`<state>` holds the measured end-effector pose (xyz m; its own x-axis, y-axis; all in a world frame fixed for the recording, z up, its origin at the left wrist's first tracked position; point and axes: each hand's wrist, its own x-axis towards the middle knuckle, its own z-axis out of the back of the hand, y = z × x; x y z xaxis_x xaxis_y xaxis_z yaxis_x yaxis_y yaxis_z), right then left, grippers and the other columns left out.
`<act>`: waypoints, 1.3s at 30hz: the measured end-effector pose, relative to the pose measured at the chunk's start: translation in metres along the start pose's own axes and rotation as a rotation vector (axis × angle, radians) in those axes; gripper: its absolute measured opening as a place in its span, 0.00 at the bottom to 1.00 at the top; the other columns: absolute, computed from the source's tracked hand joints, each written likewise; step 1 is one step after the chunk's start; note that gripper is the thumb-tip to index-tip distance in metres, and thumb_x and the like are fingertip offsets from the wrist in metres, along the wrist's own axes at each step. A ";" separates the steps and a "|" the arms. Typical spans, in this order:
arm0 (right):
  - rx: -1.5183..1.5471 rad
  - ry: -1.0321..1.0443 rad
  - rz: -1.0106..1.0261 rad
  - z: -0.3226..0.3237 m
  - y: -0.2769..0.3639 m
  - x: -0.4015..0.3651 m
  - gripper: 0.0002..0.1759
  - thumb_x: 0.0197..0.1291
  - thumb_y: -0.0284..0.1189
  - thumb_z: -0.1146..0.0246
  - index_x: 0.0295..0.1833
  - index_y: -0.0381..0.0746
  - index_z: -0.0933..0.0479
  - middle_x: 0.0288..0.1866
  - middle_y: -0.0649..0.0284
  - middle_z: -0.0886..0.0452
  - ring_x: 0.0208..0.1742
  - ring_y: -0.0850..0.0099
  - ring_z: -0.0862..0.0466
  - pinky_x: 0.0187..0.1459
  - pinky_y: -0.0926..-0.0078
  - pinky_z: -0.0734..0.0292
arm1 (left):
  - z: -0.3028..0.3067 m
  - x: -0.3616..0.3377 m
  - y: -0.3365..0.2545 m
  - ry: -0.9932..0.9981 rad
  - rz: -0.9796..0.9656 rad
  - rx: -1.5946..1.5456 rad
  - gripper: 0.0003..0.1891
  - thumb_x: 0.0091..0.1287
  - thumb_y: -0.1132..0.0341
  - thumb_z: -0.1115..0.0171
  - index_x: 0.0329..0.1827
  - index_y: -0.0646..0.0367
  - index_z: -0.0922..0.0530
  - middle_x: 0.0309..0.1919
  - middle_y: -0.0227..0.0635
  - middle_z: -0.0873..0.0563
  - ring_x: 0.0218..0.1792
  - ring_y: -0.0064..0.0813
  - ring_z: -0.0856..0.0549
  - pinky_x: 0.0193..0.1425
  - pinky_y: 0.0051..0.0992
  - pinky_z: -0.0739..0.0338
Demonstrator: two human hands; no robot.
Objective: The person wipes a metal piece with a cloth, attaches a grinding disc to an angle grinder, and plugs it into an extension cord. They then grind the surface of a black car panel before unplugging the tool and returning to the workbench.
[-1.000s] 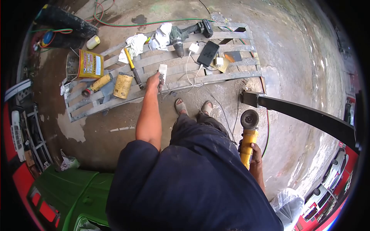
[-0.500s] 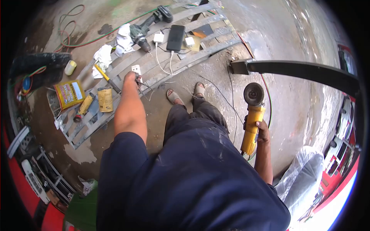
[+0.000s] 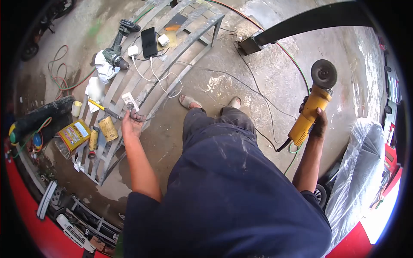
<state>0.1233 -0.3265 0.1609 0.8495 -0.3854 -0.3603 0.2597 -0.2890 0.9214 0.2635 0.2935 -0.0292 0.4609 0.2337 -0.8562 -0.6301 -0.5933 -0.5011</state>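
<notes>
My right hand (image 3: 318,124) grips the yellow angle grinder (image 3: 311,109) around its body, with its dark disc (image 3: 323,74) at the top. My left hand (image 3: 132,124) is at the near edge of the slatted metal frame, its fingers curled at the lower end of a white power strip (image 3: 129,101). Something small and dark shows at the fingertips, too small to make out. A yellow-handled tool (image 3: 103,108) lies just left of this hand. Farther up the slats are a cordless drill (image 3: 114,56) and a black phone (image 3: 149,42) with a white cable.
The slatted frame (image 3: 165,64) also bears white chargers (image 3: 133,50), rags (image 3: 94,91), a yellow tin (image 3: 74,134) and a can (image 3: 108,129). Cables and hoses (image 3: 297,64) cross the floor. A dark metal beam (image 3: 309,21) stands at upper right, and plastic sheeting (image 3: 359,163) at right.
The view has turned and shifted. The grinder and my right hand now appear higher and farther right, the grinder tilted. My left hand appears lower, with its palm and fingers more visible beside the power strip.
</notes>
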 end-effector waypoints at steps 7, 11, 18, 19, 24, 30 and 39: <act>0.113 -0.025 0.187 0.127 0.024 -0.001 0.47 0.50 0.43 0.33 0.72 0.31 0.42 0.52 0.51 0.23 0.48 0.62 0.20 0.53 0.65 0.24 | -0.065 -0.132 0.094 0.107 -0.068 0.314 0.17 0.73 0.55 0.43 0.52 0.62 0.23 0.27 0.29 0.27 0.29 0.29 0.24 0.44 0.42 0.21; 0.262 -0.032 0.292 0.212 0.035 -0.020 0.47 0.55 0.39 0.35 0.75 0.30 0.47 0.58 0.47 0.27 0.53 0.60 0.22 0.59 0.63 0.26 | -0.140 -0.178 0.150 0.237 -0.072 0.442 0.17 0.73 0.56 0.43 0.52 0.62 0.23 0.25 0.30 0.25 0.27 0.30 0.23 0.39 0.40 0.20; 0.387 -0.145 0.622 0.323 0.074 -0.075 0.45 0.57 0.40 0.36 0.73 0.29 0.47 0.56 0.45 0.28 0.54 0.55 0.23 0.60 0.59 0.28 | -0.263 -0.216 0.224 0.484 -0.061 0.692 0.16 0.73 0.57 0.45 0.51 0.62 0.23 0.23 0.30 0.24 0.24 0.28 0.21 0.33 0.36 0.18; 0.360 -0.178 0.658 0.337 0.081 -0.087 0.45 0.59 0.40 0.38 0.74 0.29 0.48 0.57 0.43 0.29 0.56 0.53 0.24 0.62 0.56 0.29 | -0.287 -0.223 0.233 0.542 -0.028 0.750 0.16 0.73 0.57 0.45 0.51 0.62 0.23 0.23 0.30 0.24 0.24 0.28 0.21 0.33 0.36 0.18; 0.241 -0.609 0.839 0.386 0.117 -0.151 0.40 0.59 0.41 0.39 0.70 0.27 0.42 0.58 0.39 0.27 0.57 0.48 0.22 0.63 0.51 0.30 | -0.406 -0.259 0.279 0.841 -0.066 0.936 0.17 0.74 0.56 0.45 0.52 0.63 0.23 0.21 0.28 0.24 0.21 0.25 0.22 0.31 0.31 0.20; 0.151 -0.988 1.001 0.432 0.147 -0.220 0.33 0.60 0.40 0.39 0.64 0.30 0.35 0.53 0.41 0.24 0.53 0.49 0.19 0.59 0.52 0.25 | -0.537 -0.313 0.367 1.066 0.050 0.943 0.17 0.76 0.57 0.50 0.57 0.61 0.26 0.22 0.26 0.29 0.19 0.21 0.27 0.24 0.25 0.28; 0.054 -1.699 1.080 0.491 0.129 -0.274 0.32 0.61 0.40 0.40 0.65 0.32 0.36 0.57 0.44 0.25 0.57 0.51 0.22 0.62 0.48 0.28 | -0.770 -0.362 0.569 1.400 0.123 1.041 0.19 0.77 0.56 0.51 0.61 0.60 0.27 0.20 0.24 0.33 0.17 0.15 0.35 0.16 0.16 0.42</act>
<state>-0.3010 -0.6881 0.3066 -0.6056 -0.6516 0.4568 -0.0005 0.5743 0.8186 0.2197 -0.7218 0.0931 0.1749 -0.8869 -0.4277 -0.5446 0.2747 -0.7924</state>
